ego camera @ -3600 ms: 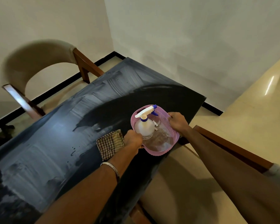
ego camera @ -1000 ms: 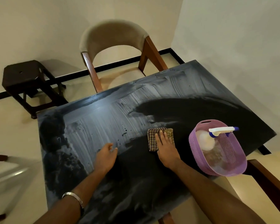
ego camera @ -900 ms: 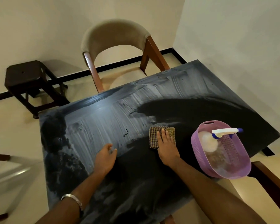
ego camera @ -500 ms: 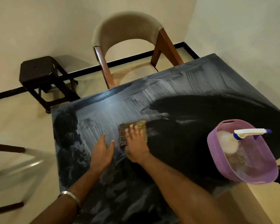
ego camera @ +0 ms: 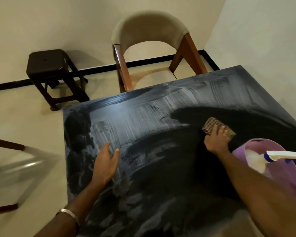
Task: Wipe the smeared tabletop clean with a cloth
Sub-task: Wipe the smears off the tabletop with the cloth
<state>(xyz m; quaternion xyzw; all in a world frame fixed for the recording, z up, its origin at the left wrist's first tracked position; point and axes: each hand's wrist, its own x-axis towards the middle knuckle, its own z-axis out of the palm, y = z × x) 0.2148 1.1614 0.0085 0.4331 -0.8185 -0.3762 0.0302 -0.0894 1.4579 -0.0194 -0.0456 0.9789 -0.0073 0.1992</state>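
1. Your right fingers (ego camera: 220,132) press flat on the brown checked folded cloth (ego camera: 217,127).
2. Left fingers (ego camera: 109,149) rest spread on the smeared black counter (ego camera: 143,117).
3. Remaining streaks lie left of the cloth, toward your left hand (ego camera: 106,165).

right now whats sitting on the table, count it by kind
checked cloth: 1
purple basket: 1
spray bottle (in the basket): 1
hands on the table: 2, left hand and right hand
total: 5
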